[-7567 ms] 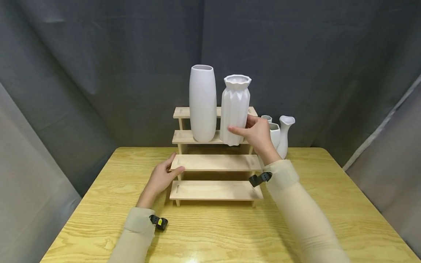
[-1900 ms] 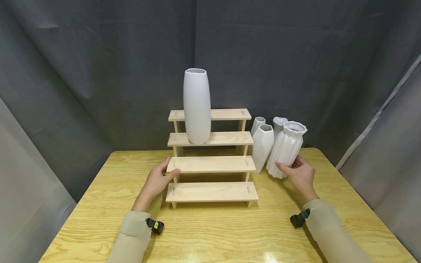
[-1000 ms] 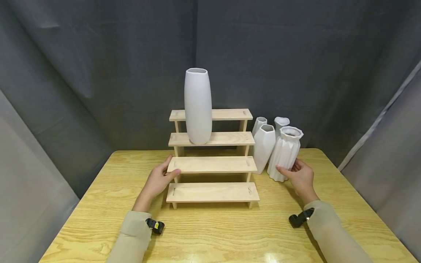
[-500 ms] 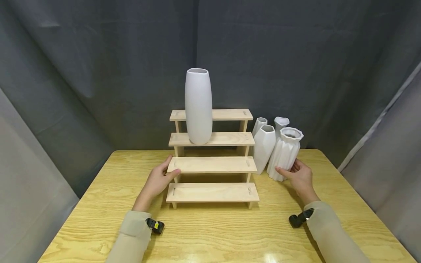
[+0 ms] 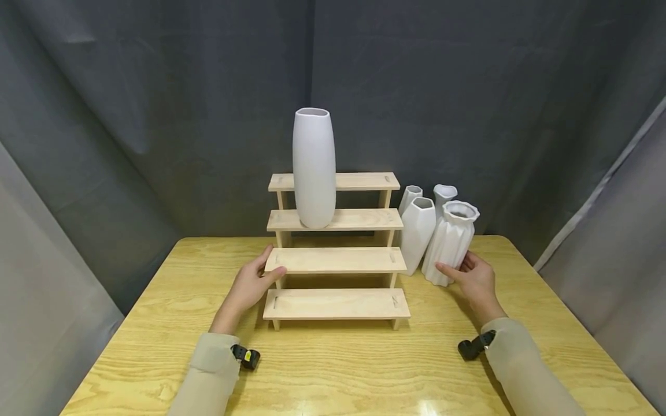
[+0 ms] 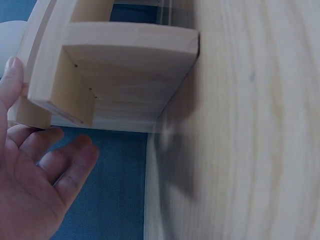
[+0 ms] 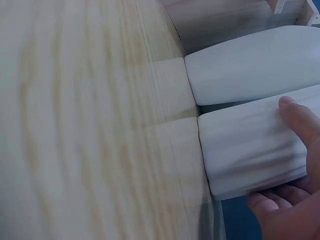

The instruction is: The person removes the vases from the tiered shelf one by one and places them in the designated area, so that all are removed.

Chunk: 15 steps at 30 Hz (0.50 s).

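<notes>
My left hand (image 5: 250, 285) holds the left end of a board on the four-tier wooden display stand (image 5: 335, 261). In the left wrist view, the thumb (image 6: 12, 82) lies on one side of the board and fingers reach the other. My right hand (image 5: 476, 283) grips a pleated white vase (image 5: 448, 248) low on its body. This vase stands upright on the table, its base on the wood in the right wrist view. Beside it is a faceted white vase (image 5: 417, 236). A tall smooth white vase (image 5: 314, 173) stands on the stand's second tier from the top.
Two more white vases stand behind: a narrow one (image 5: 413, 192) next to the stand and one with a flared rim (image 5: 445, 192). The wooden table (image 5: 338, 370) runs back to a dark grey curtain (image 5: 208, 127). Lighter curtains hang at both sides.
Since the earliest frame, my right hand has carried the pleated vase from the stand, right and down to the table. Over the last second, almost nothing moves; my left hand stays on the stand.
</notes>
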{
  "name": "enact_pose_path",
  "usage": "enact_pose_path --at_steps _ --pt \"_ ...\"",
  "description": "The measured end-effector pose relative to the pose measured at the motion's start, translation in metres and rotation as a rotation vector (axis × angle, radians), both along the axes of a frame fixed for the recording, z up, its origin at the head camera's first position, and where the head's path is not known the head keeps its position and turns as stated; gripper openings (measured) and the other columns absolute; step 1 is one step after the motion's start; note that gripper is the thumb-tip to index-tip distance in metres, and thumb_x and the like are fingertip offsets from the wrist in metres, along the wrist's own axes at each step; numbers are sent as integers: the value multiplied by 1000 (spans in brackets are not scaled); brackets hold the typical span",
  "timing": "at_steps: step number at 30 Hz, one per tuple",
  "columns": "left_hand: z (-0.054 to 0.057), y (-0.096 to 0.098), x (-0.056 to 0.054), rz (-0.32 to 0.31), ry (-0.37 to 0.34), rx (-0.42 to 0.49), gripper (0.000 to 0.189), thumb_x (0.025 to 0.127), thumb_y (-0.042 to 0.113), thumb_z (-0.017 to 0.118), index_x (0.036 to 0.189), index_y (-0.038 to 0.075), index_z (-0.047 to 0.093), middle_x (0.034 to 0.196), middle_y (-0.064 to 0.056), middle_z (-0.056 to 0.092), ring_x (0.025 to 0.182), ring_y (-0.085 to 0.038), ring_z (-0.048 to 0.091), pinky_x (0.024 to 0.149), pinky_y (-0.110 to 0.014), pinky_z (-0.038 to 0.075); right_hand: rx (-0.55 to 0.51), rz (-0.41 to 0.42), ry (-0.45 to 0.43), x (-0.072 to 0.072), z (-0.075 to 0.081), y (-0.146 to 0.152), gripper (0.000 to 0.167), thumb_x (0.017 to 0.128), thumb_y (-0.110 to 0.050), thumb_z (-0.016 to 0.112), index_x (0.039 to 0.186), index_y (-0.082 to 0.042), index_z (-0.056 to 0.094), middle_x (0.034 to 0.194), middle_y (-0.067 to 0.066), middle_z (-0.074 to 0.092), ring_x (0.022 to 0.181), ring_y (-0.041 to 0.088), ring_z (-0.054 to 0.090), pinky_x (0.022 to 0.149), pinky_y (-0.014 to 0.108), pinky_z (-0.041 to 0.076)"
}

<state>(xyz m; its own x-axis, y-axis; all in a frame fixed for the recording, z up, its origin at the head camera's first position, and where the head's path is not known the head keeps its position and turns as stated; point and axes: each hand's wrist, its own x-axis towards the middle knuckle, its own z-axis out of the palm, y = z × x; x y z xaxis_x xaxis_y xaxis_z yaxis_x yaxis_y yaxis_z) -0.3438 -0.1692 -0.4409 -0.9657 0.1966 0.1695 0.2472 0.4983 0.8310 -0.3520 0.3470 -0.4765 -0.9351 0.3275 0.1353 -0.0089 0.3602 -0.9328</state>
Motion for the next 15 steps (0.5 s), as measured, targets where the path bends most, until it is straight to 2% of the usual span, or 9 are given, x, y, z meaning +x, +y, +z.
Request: enact_pose_path --at_steps 7,15 --pt "-2 -1 -1 -1 4 2 85 90 60 62 157 23 27 157 -5 30 138 -29 39 107 -46 40 -15 -23 -5 5 -1 2 93 77 -45 82 150 -3 41 146 17 47 131 32 49 104 40 43" --pt "-1 0 1 0 11 9 83 91 58 63 157 22 27 157 -6 30 138 -29 40 106 -46 41 -43 -30 10 13 2 2 87 81 -43 81 149 -3 43 146 16 48 130 31 50 97 26 48"
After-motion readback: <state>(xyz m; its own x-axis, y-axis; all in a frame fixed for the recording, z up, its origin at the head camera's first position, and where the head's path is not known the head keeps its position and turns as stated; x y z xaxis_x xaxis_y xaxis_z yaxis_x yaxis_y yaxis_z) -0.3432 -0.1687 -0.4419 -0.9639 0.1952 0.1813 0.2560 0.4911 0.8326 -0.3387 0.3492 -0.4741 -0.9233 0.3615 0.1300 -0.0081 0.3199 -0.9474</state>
